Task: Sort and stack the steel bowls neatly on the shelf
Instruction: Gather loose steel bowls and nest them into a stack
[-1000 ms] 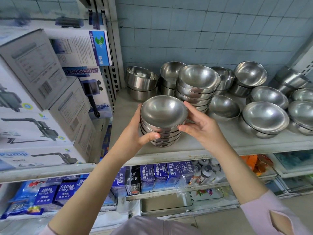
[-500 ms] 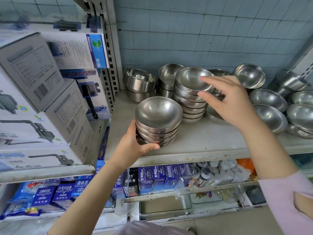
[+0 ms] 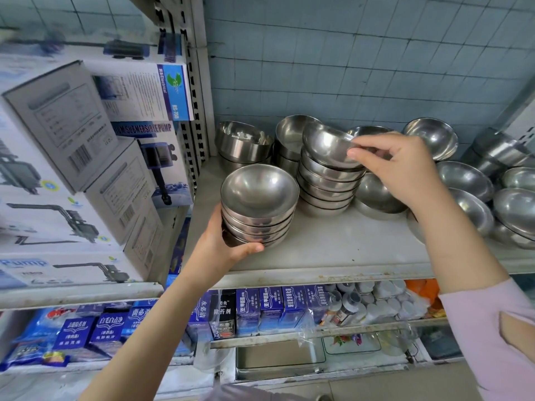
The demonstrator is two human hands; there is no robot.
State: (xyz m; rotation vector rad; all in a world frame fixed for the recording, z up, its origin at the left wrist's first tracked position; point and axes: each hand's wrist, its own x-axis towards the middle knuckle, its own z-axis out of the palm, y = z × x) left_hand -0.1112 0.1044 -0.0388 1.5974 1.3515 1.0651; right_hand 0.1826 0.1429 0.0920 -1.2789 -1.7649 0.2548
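Rear wall: pale blue square ceramic tiles point(image 3: 362, 53), grout lines darkened. White perforated steel upright point(image 3: 202, 82) stands at the wall's left edge. White painted metal shelf point(image 3: 333, 250), front lip scuffed and rust-spotted. Grey floor point(image 3: 376, 390) below. Lighting soft, cool, even.

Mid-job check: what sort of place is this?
Probably a small shop: boxed submersible pumps on the left, rows of identical blue product boxes below, and many steel bowls stocked on a metal shelf.

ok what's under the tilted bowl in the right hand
A nested stack of steel bowls on the shelf, only rims showing. The tilted bowl, pinched by the right hand, hides their insides.
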